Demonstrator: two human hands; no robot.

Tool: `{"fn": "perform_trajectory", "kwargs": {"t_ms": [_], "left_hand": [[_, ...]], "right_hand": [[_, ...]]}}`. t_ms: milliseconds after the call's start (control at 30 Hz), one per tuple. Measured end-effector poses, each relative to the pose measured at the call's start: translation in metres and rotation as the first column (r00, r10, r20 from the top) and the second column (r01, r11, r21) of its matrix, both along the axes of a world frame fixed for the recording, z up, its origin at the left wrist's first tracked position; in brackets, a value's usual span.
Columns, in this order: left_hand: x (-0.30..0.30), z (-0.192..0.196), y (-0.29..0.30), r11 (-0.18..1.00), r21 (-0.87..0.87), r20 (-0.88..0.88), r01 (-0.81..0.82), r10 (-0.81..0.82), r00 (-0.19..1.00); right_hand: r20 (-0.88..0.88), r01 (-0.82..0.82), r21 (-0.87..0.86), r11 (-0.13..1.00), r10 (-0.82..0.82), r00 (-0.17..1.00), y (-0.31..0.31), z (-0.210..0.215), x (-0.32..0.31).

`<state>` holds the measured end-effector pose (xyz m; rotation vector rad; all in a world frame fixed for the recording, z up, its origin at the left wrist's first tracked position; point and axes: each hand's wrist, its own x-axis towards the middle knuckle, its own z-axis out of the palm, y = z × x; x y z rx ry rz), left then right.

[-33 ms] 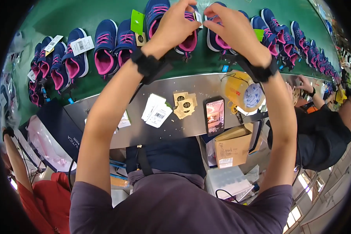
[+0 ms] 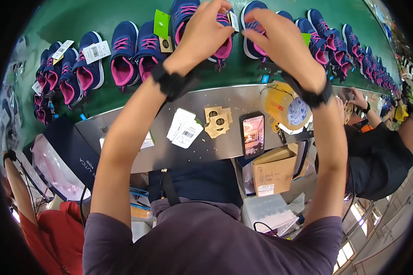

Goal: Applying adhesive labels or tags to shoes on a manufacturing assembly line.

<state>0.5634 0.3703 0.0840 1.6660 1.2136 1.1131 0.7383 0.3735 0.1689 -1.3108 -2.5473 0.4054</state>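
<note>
Navy sneakers with pink laces and linings stand in a row. My left hand is curled over one sneaker, thumb and finger at the edges of a small white tag. The other fingers are partly hidden. To its right, my right hand hovers over another sneaker, thumb and forefinger apart with nothing visible between them. A green tag and a kraft-brown tag hang on the shoes left of my left hand.
The green bench holds more sneakers. On its steel ledge lie white barcode tags, brown tags, a phone and a yellow tape roll. A cardboard box sits below. Co-workers flank both sides.
My right hand has shifted slightly right, away from the white tag, and its fingers look a little blurred. My left hand has hardly moved.
</note>
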Motion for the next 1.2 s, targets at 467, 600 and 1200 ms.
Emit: {"fn": "perform_trajectory", "kwargs": {"t_ms": [467,600,1200], "left_hand": [[-0.053,0.013,-0.203,0.979,-0.203,-0.667,0.011,-0.146,0.731],[-0.056,0.006,-0.206,0.943,-0.317,-0.583,-0.101,-0.109,0.805],[-0.043,0.033,-0.189,0.542,-0.787,0.432,0.295,0.142,0.891]], "right_hand": [[0.213,0.499,-0.376,0.781,-0.452,0.866,-0.223,-0.055,-0.016],[0.122,0.487,-0.345,0.802,-0.476,0.871,-0.221,-0.068,-0.019],[-0.424,0.204,-0.718,0.666,-0.650,0.631,-0.214,-0.040,-0.006]]}}
